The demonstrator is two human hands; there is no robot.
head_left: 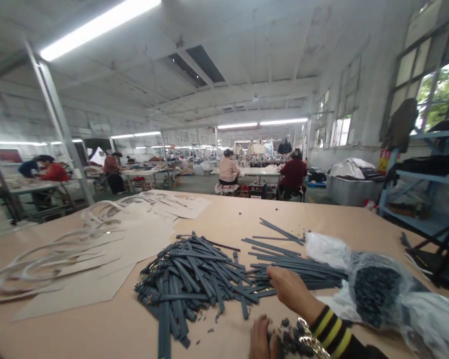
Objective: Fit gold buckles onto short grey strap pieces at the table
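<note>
My right hand (292,293), in a dark sleeve with yellow stripes, lies over the near edge of a row of long dark blue-grey strips (314,271). Its fingers are curled together; what they pinch, if anything, is hidden. Lower down, at the bottom edge, my left hand (260,337) has its fingers bent beside a small heap of dark pieces (292,339). I cannot make out what is between those fingers. A large tangled pile of blue-grey straps (194,276), some with gold-coloured metal parts, sits left of both hands.
Cream cord-like handles (41,262) lie on pale sheets (108,279) at the left of the tan table (224,209). Clear plastic bags (377,284), one full of small dark pieces, lie at the right near a black object (439,259). Other people work at farther tables.
</note>
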